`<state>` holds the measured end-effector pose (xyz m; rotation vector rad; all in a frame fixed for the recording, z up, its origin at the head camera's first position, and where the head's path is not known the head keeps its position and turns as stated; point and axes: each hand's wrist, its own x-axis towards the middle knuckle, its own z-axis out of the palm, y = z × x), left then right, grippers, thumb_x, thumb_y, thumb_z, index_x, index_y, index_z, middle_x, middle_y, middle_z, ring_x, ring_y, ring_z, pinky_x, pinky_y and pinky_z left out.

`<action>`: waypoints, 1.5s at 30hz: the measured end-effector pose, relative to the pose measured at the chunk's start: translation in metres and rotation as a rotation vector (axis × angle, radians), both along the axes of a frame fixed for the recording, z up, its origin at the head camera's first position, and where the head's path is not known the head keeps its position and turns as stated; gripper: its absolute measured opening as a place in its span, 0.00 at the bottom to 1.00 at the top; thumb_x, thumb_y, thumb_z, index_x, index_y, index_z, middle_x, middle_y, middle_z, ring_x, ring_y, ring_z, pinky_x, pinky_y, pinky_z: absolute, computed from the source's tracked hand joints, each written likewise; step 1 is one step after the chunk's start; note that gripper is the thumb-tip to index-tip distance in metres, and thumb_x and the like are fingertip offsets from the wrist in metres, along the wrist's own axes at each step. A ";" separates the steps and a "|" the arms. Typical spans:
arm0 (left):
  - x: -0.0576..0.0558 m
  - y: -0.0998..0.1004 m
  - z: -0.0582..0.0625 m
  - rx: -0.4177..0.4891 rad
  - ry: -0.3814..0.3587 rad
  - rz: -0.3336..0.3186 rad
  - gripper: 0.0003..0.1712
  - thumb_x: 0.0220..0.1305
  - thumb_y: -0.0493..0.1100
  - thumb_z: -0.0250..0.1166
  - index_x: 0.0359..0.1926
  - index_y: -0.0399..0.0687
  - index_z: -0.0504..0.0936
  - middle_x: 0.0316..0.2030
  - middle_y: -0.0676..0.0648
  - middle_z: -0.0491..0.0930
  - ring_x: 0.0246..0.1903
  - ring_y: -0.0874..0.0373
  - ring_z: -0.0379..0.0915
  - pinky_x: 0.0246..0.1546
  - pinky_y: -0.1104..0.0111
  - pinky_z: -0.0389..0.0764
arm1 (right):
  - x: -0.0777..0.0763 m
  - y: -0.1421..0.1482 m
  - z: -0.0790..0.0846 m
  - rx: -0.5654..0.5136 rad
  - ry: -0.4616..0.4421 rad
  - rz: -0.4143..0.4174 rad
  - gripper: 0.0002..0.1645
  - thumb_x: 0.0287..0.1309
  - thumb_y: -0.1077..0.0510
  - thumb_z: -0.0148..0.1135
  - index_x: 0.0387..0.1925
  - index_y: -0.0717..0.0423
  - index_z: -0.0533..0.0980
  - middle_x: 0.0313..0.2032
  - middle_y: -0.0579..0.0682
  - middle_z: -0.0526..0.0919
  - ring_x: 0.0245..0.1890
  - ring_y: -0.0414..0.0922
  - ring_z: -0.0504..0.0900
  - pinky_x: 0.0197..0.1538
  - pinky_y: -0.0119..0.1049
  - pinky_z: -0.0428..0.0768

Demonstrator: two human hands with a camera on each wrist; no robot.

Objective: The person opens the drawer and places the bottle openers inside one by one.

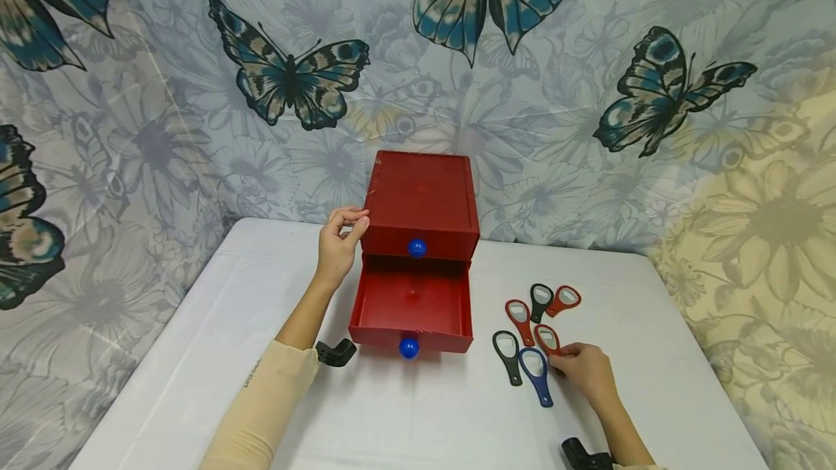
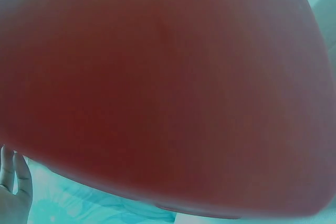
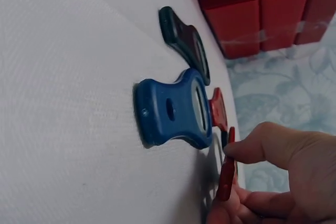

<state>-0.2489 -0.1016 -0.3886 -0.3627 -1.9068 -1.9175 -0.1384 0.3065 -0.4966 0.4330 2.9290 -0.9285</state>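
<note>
A red two-drawer cabinet (image 1: 421, 191) with blue knobs stands on the table, its lower drawer (image 1: 411, 303) pulled out and the drawer's floor showing. My left hand (image 1: 339, 241) touches the cabinet's left side near the top; in the left wrist view its fingers lie straight against the red wall. With thumb and fingers, my right hand (image 1: 588, 372) pinches a red magnifying glass (image 3: 227, 171), tilted up on edge. Close by lie a blue magnifying glass (image 1: 537, 379), a dark one (image 1: 507, 357) and another red one (image 1: 519, 321).
Farther back on the table (image 1: 607, 274) lie a black magnifying glass (image 1: 541, 302) and a red one (image 1: 564, 299). Butterfly-print cloth (image 1: 522, 129) hangs behind and on both sides. The cabinet's upper drawer (image 1: 392, 244) is pushed in.
</note>
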 end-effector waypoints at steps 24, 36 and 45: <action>-0.001 0.000 -0.001 0.003 -0.005 -0.002 0.12 0.65 0.30 0.60 0.44 0.20 0.77 0.51 0.28 0.73 0.37 0.72 0.72 0.39 0.82 0.77 | 0.001 -0.005 0.022 -0.323 -0.013 -0.070 0.23 0.59 0.59 0.65 0.47 0.76 0.75 0.26 0.49 0.83 0.25 0.39 0.79 0.29 0.31 0.80; -0.001 0.000 -0.001 0.003 -0.009 0.000 0.12 0.65 0.30 0.60 0.45 0.20 0.77 0.51 0.27 0.73 0.38 0.72 0.72 0.39 0.83 0.77 | -0.002 -0.017 0.045 -0.337 0.048 -0.051 0.23 0.60 0.57 0.65 0.50 0.72 0.76 0.27 0.47 0.81 0.26 0.38 0.79 0.32 0.30 0.79; 0.000 0.001 0.000 0.010 -0.009 0.001 0.12 0.65 0.30 0.60 0.44 0.20 0.77 0.51 0.28 0.73 0.38 0.72 0.72 0.40 0.82 0.77 | -0.009 -0.027 0.063 -0.361 0.131 -0.022 0.22 0.59 0.58 0.67 0.49 0.72 0.76 0.26 0.44 0.79 0.25 0.33 0.76 0.31 0.25 0.78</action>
